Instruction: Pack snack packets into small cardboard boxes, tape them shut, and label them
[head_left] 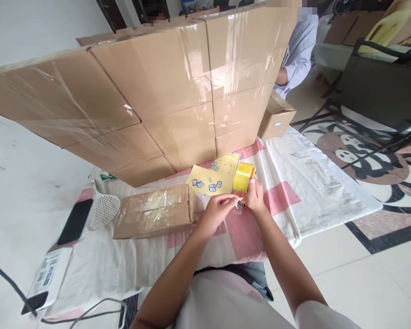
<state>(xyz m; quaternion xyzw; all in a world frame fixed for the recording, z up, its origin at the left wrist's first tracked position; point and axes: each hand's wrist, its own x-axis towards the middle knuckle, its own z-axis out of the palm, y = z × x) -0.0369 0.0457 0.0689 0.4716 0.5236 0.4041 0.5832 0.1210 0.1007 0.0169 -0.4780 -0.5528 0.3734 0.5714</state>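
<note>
Near frame centre, right hand grips the tape dispenser (yellow roll); left hand, just beside, pinches its tape end.

My right hand grips a tape dispenser with an orange frame and a translucent yellow roll. Behind it lies a pale yellow sticker sheet dotted with small blue-and-white stickers. The parcel to its left is plain brown cardboard under glossy clear tape, like the tan stacked boxes behind. The cloth beneath is white with pink squares. At the left lie a white perforated scoop and a black phone. The floor shows black-and-white pandas.
</note>
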